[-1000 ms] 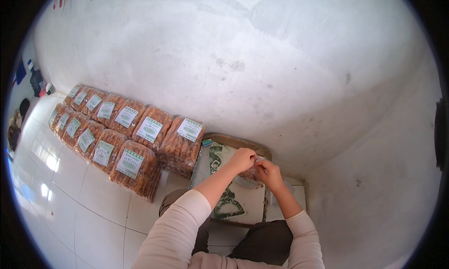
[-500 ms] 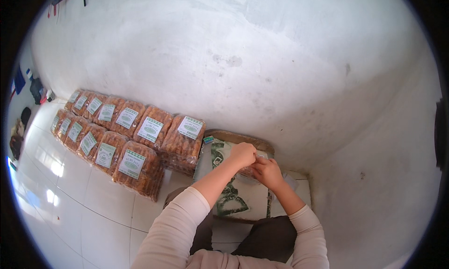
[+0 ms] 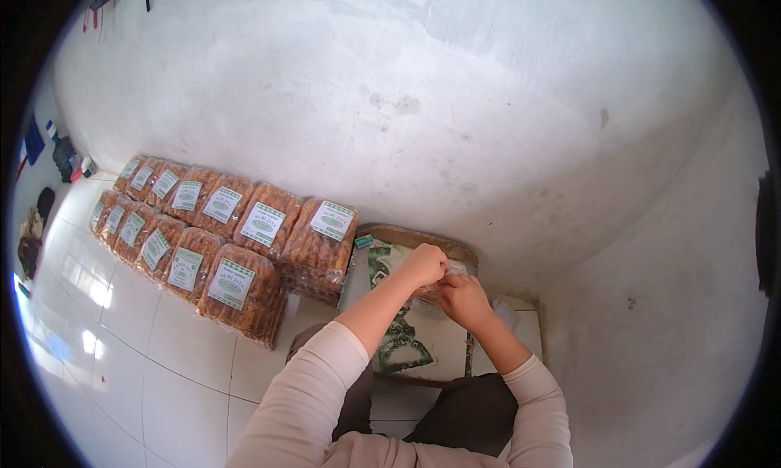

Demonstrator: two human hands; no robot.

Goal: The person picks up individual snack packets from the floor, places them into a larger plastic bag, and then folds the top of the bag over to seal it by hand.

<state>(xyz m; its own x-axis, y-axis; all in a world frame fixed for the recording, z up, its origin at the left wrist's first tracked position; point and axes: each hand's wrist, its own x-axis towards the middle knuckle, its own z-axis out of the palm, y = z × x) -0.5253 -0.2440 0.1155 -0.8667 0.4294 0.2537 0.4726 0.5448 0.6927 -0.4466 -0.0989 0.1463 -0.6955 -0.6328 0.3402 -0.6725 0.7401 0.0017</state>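
Both my hands are in front of me, close together over a clear plastic bag (image 3: 425, 297) with brown food in it. My left hand (image 3: 424, 265) is closed, its fingers pinching the plastic from above. Just below and to its right, my right hand (image 3: 466, 300) is closed on the same plastic, thumb and fingers drawn together. A bit of clear film shows beside the fingertips. Most of the bag is hidden under the hands and left forearm. Beneath it lies a white sack (image 3: 427, 338) with green print, spread over a brown-rimmed low surface (image 3: 423, 235).
Two rows of packed brown snacks (image 3: 240, 293) with white and green labels stand on the tiled floor (image 3: 183, 346) to the left. A small green-blue box (image 3: 364, 241) lies at the sack's far left corner. White walls (image 3: 455, 143) close in ahead and to the right.
My right hand has tightened at the bag, and its fingers have turned slightly. More clear film shows by the fingertips. My left hand has barely shifted.
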